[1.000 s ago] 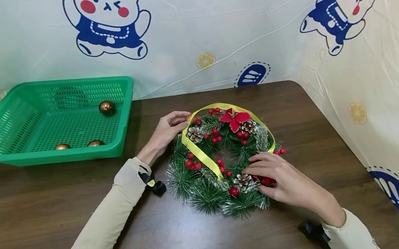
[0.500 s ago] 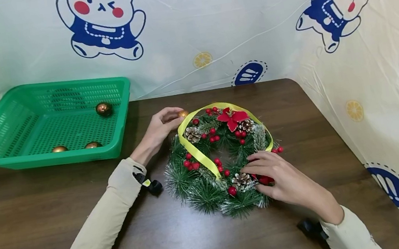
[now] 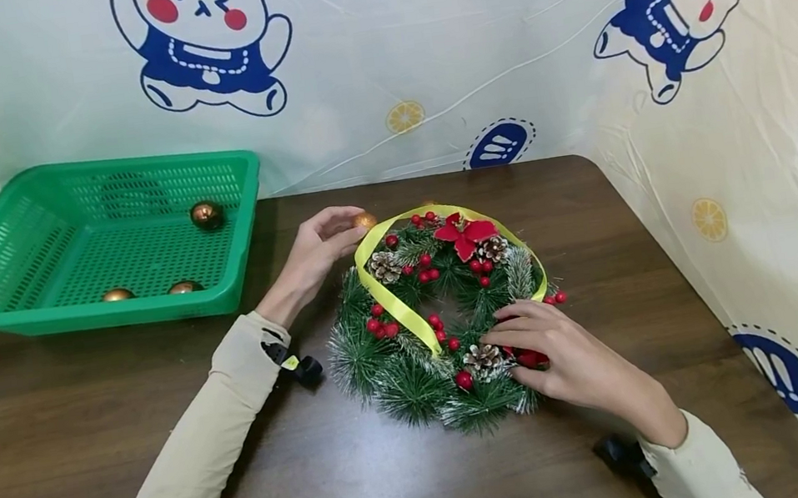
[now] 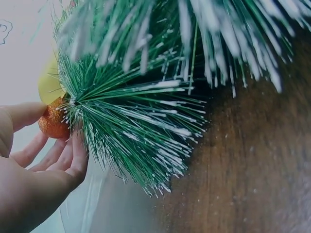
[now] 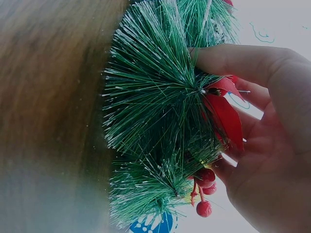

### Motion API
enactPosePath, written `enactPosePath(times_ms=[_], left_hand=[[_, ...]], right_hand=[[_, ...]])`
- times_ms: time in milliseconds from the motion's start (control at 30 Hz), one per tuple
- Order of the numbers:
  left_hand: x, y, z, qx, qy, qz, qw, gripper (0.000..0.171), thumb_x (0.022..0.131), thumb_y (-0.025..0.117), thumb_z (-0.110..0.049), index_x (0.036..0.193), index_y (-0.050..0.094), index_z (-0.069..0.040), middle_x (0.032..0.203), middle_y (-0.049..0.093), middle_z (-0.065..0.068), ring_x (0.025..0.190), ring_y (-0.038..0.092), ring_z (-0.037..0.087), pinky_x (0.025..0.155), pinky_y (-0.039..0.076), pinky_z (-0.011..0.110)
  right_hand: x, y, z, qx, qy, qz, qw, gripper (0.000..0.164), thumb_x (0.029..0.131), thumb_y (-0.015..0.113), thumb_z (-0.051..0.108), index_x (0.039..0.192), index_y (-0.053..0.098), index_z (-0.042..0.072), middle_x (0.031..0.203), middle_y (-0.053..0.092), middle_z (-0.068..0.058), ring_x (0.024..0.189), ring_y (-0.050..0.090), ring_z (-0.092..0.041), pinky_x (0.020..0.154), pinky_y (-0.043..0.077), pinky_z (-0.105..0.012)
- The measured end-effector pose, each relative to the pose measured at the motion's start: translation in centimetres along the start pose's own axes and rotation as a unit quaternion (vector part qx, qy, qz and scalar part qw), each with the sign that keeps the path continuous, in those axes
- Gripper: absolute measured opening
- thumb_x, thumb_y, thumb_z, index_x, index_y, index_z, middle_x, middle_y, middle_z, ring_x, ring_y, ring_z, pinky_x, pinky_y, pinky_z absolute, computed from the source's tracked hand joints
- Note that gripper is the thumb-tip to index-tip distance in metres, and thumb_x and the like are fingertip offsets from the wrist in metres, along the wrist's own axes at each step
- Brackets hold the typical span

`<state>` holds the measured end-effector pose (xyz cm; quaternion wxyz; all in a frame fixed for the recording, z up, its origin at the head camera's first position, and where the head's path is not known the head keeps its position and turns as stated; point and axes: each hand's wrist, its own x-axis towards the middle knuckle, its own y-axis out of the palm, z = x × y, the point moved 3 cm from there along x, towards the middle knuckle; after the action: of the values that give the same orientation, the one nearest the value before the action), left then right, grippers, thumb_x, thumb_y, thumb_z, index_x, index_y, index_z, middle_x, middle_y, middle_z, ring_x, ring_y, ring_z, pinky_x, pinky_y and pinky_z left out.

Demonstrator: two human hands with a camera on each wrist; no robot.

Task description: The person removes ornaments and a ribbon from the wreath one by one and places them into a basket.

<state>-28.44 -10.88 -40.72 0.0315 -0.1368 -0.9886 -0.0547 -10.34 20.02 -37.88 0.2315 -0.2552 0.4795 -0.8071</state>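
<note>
A green Christmas wreath (image 3: 417, 385) lies on the table, trimmed with red berries, pinecones and a red flower (image 3: 465, 236). A yellow ribbon (image 3: 401, 309) loops over its top. At the wreath's upper left edge my left hand (image 3: 312, 256) pinches a glittery orange bauble (image 4: 53, 120) between thumb and fingers; the left wrist view has it close against the needles and the ribbon. My right hand (image 3: 572, 352) grips the wreath's lower right side, its thumb on the needles and its fingers behind a red flower (image 5: 223, 116). The right fingertips are partly hidden.
A green plastic basket (image 3: 112, 314) stands at the left rear, with a few shiny copper baubles (image 3: 207, 215) inside. A small orange spot (image 3: 429, 204) shows behind the ribbon's top. Printed sheeting hangs behind the brown wooden table (image 3: 370, 488).
My left hand has shifted slightly up and outward at the wreath's edge, and the orange bauble shows more clearly in its fingers. The right hand keeps its place on the wreath.
</note>
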Motion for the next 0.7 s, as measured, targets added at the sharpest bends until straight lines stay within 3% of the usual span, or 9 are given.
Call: enactPosePath(times_ms=[233, 467, 700], left_hand=[[-0.1, 0.2, -0.3, -0.002, -0.002, 0.008, 1.0, 0.041, 0.093, 0.071, -0.011, 0.131, 0.058, 0.001, 0.12, 0.065, 0.014, 0.107, 0.064, 0.021, 0.088, 0.056, 0.03], [-0.4, 0.6, -0.7, 0.017, -0.002, 0.026, 0.9995, 0.038, 0.094, 0.069, -0.01, 0.131, 0.059, -0.004, 0.123, 0.065, 0.014, 0.107, 0.064, 0.021, 0.089, 0.055, 0.028], [-0.5, 0.8, -1.3, 0.005, 0.0, 0.027, 0.9996, 0.036, 0.094, 0.068, -0.007, 0.129, 0.06, -0.004, 0.122, 0.066, 0.012, 0.105, 0.065, 0.019, 0.087, 0.056, 0.027]], right_hand=[[0.0, 0.0, 0.0, 0.001, 0.0, -0.001, 1.0, 0.045, 0.081, 0.078, 0.009, 0.124, 0.07, 0.02, 0.132, 0.062, -0.007, 0.13, 0.047, -0.024, 0.103, 0.045, -0.056], [0.0, 0.0, 0.0, 0.002, -0.002, -0.001, 1.0, 0.045, 0.081, 0.078, 0.009, 0.123, 0.071, 0.019, 0.131, 0.063, -0.007, 0.129, 0.047, -0.024, 0.103, 0.045, -0.056], [0.0, 0.0, 0.0, 0.0, -0.002, 0.0, 1.0, 0.045, 0.081, 0.078, 0.009, 0.123, 0.071, 0.02, 0.13, 0.063, -0.006, 0.129, 0.047, -0.024, 0.104, 0.044, -0.056]])
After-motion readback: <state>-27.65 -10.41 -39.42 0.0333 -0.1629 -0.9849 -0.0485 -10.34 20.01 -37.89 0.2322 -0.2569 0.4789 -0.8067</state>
